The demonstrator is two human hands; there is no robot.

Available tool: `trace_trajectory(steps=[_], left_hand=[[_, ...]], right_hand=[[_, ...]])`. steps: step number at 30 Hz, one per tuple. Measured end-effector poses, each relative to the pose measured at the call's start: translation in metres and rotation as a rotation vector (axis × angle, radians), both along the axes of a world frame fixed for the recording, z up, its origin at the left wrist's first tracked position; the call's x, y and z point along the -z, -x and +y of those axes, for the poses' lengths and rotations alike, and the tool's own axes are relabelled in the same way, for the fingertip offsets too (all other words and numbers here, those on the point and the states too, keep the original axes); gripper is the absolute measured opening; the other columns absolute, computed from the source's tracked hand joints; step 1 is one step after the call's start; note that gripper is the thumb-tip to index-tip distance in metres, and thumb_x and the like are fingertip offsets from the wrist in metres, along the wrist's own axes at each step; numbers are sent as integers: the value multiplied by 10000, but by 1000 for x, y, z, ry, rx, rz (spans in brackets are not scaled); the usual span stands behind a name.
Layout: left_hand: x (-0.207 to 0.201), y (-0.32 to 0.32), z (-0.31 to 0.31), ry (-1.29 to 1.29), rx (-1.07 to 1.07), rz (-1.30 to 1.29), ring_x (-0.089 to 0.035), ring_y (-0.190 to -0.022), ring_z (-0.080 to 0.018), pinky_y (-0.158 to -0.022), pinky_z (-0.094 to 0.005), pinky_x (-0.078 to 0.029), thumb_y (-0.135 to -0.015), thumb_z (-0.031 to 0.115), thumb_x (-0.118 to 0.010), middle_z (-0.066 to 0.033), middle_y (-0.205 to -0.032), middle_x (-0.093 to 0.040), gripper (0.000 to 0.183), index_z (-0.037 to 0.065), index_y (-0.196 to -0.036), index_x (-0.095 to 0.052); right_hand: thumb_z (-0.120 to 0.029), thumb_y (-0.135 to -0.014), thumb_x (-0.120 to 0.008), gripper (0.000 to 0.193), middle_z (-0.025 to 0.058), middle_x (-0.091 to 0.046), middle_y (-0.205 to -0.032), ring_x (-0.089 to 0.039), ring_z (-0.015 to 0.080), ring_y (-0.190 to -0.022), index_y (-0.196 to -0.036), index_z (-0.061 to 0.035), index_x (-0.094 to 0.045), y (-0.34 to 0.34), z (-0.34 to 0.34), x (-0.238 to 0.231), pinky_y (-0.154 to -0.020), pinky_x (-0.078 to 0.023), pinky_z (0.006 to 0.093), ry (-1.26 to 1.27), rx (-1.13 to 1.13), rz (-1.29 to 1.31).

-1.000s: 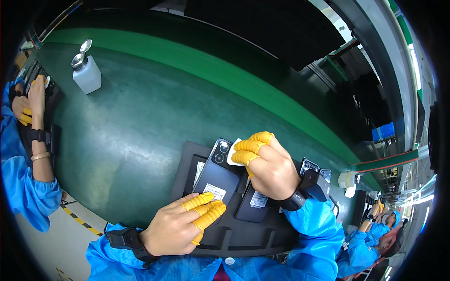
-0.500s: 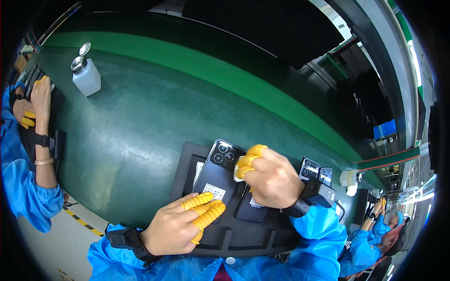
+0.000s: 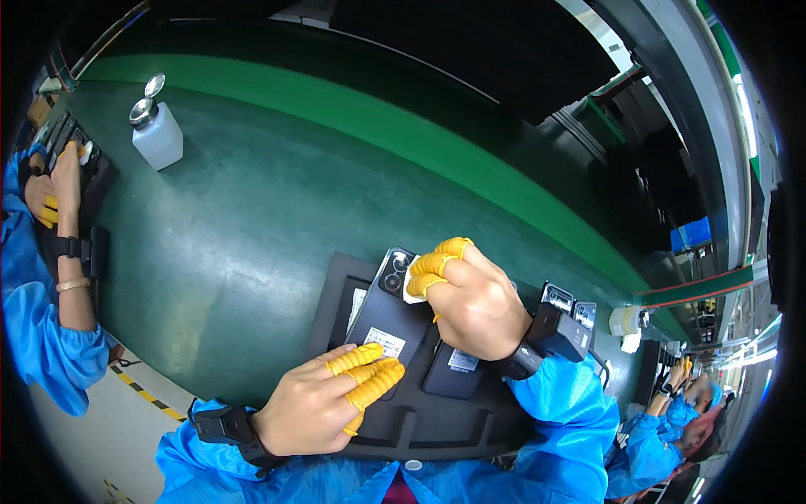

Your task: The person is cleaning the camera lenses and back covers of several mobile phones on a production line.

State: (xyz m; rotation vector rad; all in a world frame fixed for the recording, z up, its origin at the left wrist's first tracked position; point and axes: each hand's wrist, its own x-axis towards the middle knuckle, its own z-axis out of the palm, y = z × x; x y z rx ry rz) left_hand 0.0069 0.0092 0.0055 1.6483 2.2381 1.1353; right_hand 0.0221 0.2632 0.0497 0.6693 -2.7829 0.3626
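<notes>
A dark smartphone [image 3: 380, 314] lies back up and tilted on a black foam tray [image 3: 329, 294], its round camera lenses at the far end and a white label lower down. My left hand [image 3: 311, 407], with yellow finger cots, holds the phone's near end, fingertips over the label's lower edge. My right hand [image 3: 480, 311], also in yellow finger cots, pinches a white wipe [image 3: 411, 286] against the phone's back beside the lenses. The right hand hides part of the phone's far right corner. A second dark phone [image 3: 449, 382] lies in the tray under my right wrist.
A white pump bottle [image 3: 159, 144] with its metal lid up stands at the far left of the green table [image 3: 227, 218]. More phones [image 3: 556, 296] stand right of my right hand, near another white bottle [image 3: 623, 319]. Co-workers' arms [image 3: 77, 294] are at the left and right.
My right hand has moved the wipe left along the phone, closer to the camera lenses. My left hand stays in place. The co-worker's hand at the left has shifted slightly.
</notes>
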Motion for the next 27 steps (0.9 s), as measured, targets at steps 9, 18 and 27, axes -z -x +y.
trace_trajectory(steps=[9,18,27], left_hand=[[1,-1,0,-16,-14,0,-669,-1166,-240,-1073,-415,-502,-790,34,-680,-65,-1211,-716,458,74,-1245,-714],[2,-1,1,-22,-17,8,-672,-1158,-241,-1073,-412,-504,-788,31,-679,-69,-1196,-720,464,81,-1248,-714],[0,-1,1,11,-7,2,-668,-1167,-230,-1076,-406,-500,-781,21,-681,-59,-1220,-716,473,86,-1248,-716]], right_hand=[[62,-574,-668,310,114,-656,-905,-625,331,-893,-865,-30,-722,-26,-4,-10,-804,-552,386,168,10,-195],[74,-580,-664,261,105,-683,-930,-636,320,-917,-822,-12,-716,-2,-8,5,-791,-564,385,95,149,82],[9,-553,-680,249,95,-635,-872,-611,305,-905,-799,-17,-705,-2,-10,6,-810,-548,383,162,-51,-15]])
